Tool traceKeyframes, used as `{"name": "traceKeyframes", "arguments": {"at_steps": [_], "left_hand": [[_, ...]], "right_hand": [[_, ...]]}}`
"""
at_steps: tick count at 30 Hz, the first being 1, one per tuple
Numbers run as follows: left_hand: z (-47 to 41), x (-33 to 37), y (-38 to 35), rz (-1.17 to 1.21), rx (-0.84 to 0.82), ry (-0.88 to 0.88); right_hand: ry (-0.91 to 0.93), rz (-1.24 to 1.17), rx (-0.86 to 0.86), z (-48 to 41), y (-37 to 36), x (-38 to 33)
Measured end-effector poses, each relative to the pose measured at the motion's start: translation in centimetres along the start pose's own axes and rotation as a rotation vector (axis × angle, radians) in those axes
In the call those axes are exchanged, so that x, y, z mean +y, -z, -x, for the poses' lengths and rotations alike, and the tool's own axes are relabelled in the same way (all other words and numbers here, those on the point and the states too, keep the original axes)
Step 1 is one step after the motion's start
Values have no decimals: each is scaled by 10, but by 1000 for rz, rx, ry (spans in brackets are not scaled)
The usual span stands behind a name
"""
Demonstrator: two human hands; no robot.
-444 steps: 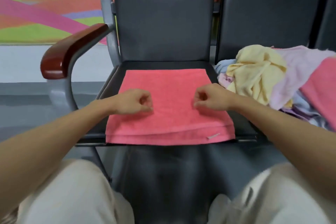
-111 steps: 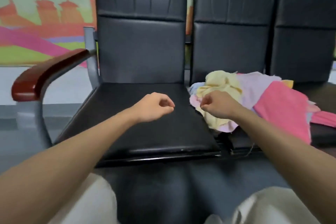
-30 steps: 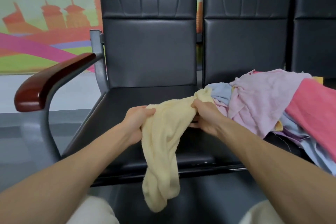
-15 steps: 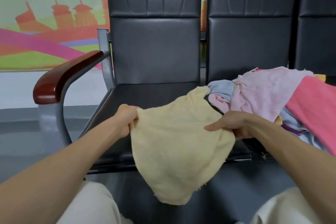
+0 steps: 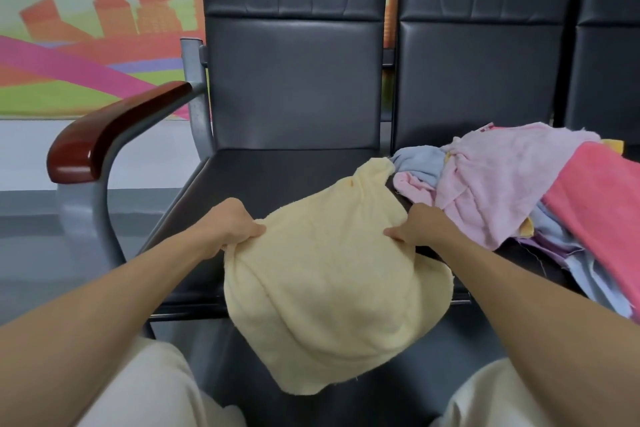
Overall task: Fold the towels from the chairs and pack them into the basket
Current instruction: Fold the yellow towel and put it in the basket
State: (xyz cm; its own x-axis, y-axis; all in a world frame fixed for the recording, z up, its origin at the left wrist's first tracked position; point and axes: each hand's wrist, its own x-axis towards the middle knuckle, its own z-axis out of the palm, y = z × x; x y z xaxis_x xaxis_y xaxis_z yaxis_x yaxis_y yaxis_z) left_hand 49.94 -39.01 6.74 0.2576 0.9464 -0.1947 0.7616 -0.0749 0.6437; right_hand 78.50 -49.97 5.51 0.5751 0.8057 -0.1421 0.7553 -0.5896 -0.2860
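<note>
Left hand [image 5: 232, 226] and right hand [image 5: 417, 226] fingers pinching yellow towel [image 5: 322, 291] edges, draped over black chair seat [image 5: 263, 180], towel pile [image 5: 526, 191] alongside

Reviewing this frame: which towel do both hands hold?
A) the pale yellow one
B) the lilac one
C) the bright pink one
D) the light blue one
A: the left hand and the right hand each grip an edge of the pale yellow towel, which is held up in front of the seat, while the other colours lie in the pile off to the right.
</note>
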Motion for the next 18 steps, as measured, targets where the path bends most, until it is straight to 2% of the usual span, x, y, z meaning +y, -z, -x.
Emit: {"name": "traceKeyframes", "arguments": {"at_steps": [3,4,5,7,9,10,12,15,17,18], "left_hand": [[1,1,2,78,40,37],[0,1,4,148,53,49],[-1,1,5,234,64,54],[-1,0,8,430,84,38],[3,2,12,645,98,6],[6,3,14,755,91,-16],[12,6,20,932,56,-46],[13,7,24,1035,38,-63],[12,6,26,986,65,-91],[12,4,26,889,91,-118]], "right_hand": [[18,-49,-47,0,5,-13],[19,-138,-79,-1,6,-15],[18,-287,-110,-3,8,-16],[19,-758,-123,-1,14,-17],[7,-1163,-38,6,25,-13],[-19,-1277,7,12,31,-9],[-63,-1399,92,23,42,0],[-79,-1461,160,26,48,18],[-94,-1453,269,31,53,25],[-80,-1429,292,32,54,29]]}}
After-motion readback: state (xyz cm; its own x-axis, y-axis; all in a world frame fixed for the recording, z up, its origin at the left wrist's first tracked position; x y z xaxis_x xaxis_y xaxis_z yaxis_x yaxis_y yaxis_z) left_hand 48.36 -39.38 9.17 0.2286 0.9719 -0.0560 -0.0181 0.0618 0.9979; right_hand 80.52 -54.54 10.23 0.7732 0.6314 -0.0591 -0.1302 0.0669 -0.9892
